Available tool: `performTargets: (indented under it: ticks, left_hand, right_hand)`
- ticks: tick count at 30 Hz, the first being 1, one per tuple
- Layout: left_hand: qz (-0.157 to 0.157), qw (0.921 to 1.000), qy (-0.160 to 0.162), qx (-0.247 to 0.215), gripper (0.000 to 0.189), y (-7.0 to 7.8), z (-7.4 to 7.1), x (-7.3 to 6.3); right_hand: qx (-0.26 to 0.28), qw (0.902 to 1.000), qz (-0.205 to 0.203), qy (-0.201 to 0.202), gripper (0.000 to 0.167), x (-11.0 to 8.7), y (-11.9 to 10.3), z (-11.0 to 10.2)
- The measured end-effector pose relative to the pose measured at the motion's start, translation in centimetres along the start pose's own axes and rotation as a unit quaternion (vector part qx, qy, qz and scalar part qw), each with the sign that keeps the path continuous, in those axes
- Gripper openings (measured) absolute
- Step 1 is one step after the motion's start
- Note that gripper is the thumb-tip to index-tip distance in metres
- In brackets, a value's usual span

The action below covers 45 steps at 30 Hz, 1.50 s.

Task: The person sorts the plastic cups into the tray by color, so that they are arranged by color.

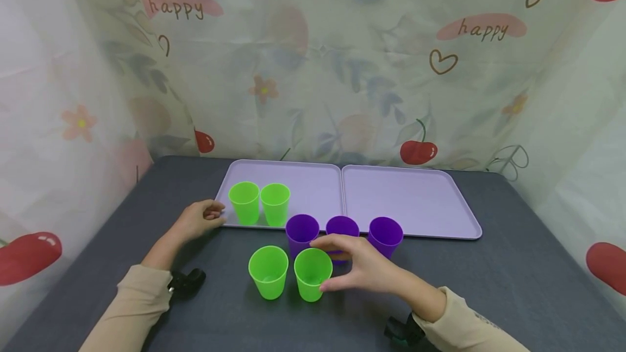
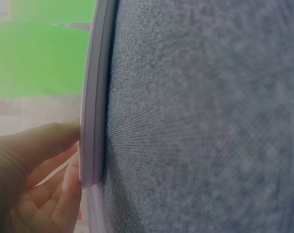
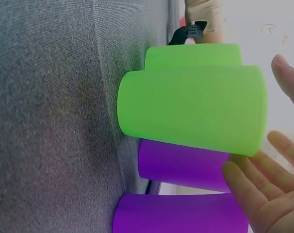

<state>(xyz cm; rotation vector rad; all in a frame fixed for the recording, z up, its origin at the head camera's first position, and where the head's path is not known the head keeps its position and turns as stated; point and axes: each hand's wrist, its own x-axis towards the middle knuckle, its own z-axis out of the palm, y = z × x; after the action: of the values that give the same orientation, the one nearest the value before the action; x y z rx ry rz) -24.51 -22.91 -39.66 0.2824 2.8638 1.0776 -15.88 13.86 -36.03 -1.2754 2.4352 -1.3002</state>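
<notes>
At its left end, my left hand (image 1: pixel 195 219) grips the rim of the left lilac tray (image 1: pixel 315 192). In the left wrist view, the thumb (image 2: pixel 45 141) and fingertips meet the tray's edge. Two green cups (image 1: pixel 244 203) stand upright on that tray. My right hand (image 1: pixel 367 266) is spread around the front right green cup (image 1: pixel 312 276). In the right wrist view the thumb (image 3: pixel 288 80) stands apart from this cup, and fingertips lie close by its rim. Another green cup (image 1: pixel 268 273) stands just to its left.
Three purple cups form a row behind the front green ones: left (image 1: pixel 302 231), middle (image 1: pixel 342 225) and right (image 1: pixel 386 235). A second lilac tray (image 1: pixel 406 200) adjoins the first on the right. Dark grey cloth (image 1: pixel 469 297) covers the table, and a patterned curtain (image 1: pixel 323 69) hangs behind.
</notes>
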Motion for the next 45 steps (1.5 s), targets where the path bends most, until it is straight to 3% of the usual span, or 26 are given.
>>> performTargets:
  ticks: [24,45]
  left_hand:
    - [-0.001,1.0000,0.003,-0.002,0.038,-0.2,0.0,0.1]
    - [0.001,1.0000,0.002,-0.002,0.037,0.0,0.0,0.1]
  right_hand:
    - [-0.029,0.9990,0.033,0.010,0.058,0.2,-0.4,0.2]
    - [-0.020,0.9992,0.026,0.022,0.059,0.1,-1.8,-1.3]
